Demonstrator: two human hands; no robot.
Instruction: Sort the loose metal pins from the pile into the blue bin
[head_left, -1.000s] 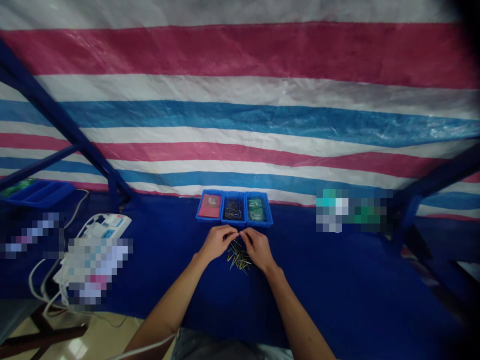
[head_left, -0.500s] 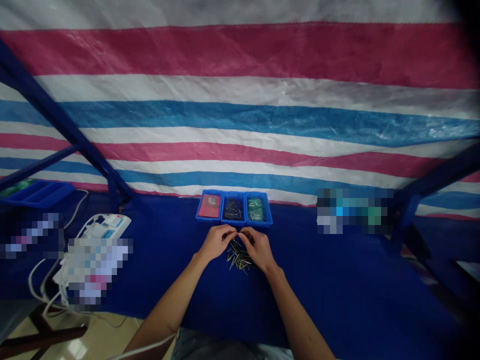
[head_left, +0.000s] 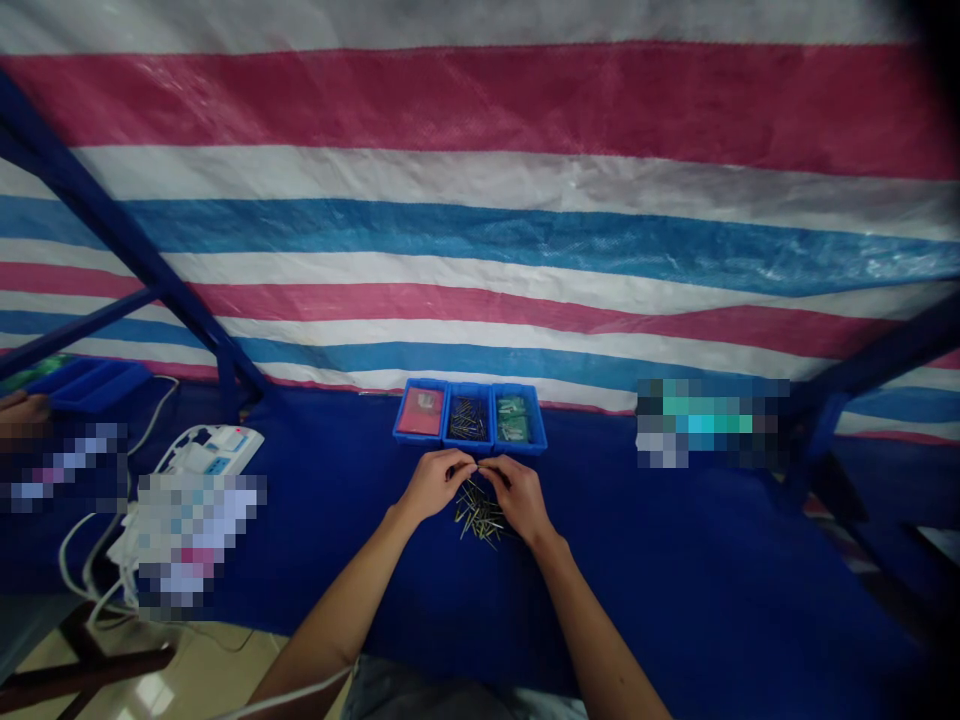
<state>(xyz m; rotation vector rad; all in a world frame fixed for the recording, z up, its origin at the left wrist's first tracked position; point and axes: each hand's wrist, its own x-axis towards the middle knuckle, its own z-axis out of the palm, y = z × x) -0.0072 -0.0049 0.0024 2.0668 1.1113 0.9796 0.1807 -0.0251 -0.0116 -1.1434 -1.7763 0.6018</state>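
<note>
The left grip [head_left: 433,485] and right grip [head_left: 519,495] were narrow, their fingertips meeting; whether they held a pin was too small to tell. The loose pile of metal pins [head_left: 478,518] lay directly beneath and between them, on the blue-covered counter [head_left: 660,560], just in front of a three-compartment blue tray [head_left: 469,418].

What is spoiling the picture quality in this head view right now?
Head view: wide-angle distortion bows the striped tarpaulin, which shows soft glare; the top-right corner falls dark; pixelated blocks hide objects at left and right; the pile of small metal pins is too small to resolve singly.
</note>
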